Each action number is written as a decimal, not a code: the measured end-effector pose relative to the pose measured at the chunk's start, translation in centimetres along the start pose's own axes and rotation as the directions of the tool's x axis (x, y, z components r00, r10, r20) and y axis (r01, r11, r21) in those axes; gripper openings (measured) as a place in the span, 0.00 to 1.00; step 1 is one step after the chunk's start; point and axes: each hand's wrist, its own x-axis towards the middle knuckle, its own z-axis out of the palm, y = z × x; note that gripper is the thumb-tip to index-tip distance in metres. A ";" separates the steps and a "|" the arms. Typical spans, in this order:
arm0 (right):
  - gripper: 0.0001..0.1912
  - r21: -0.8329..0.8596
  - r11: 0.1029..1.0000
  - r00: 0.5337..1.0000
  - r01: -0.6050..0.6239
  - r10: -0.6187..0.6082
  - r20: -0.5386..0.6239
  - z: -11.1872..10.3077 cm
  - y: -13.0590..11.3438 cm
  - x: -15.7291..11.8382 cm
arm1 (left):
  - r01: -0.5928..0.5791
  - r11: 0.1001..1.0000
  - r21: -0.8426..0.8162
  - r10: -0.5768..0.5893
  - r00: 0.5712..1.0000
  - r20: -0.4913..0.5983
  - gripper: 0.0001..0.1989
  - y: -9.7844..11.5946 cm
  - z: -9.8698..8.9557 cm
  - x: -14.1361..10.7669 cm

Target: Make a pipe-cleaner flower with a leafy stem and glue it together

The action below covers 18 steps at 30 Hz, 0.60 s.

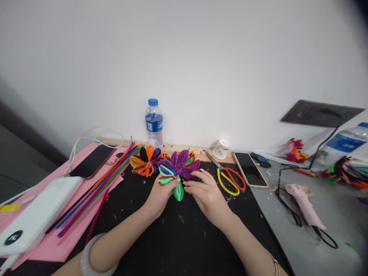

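One flower [179,168] touches left fingers [173,183] and right fingers [198,184].

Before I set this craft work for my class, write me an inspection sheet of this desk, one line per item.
Surface: black mat, small scraps scattered.
Job's things: multicoloured fuzzy flower; second flower; loose fuzzy stems; scissors, handles spread.
Clutter: two phones, bottle, paper cup.
Hands: left hand pinches the multicoloured flower; right hand at its petals, grip unclear.
Cables: white cable near power bank; black cord beside pink tool.
Surroundings: white wall, dark socket panel; other people: nothing seen.
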 end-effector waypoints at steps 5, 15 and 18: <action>0.13 0.021 1.000 1.000 -0.013 0.013 0.017 -0.1 -0.1 0.1 | -0.007 1.000 0.010 0.007 1.000 -0.006 0.11 0.2 0.2 0.0; 0.13 0.001 1.000 1.000 0.012 -0.012 -0.010 0.3 -0.3 0.0 | -0.099 0.993 0.071 0.100 0.995 -0.010 0.11 -0.4 -0.2 0.4; 0.12 0.003 1.000 1.000 0.021 -0.021 -0.002 0.2 -0.4 0.0 | -0.109 0.991 0.073 0.112 0.993 -0.038 0.12 -0.6 -0.3 0.5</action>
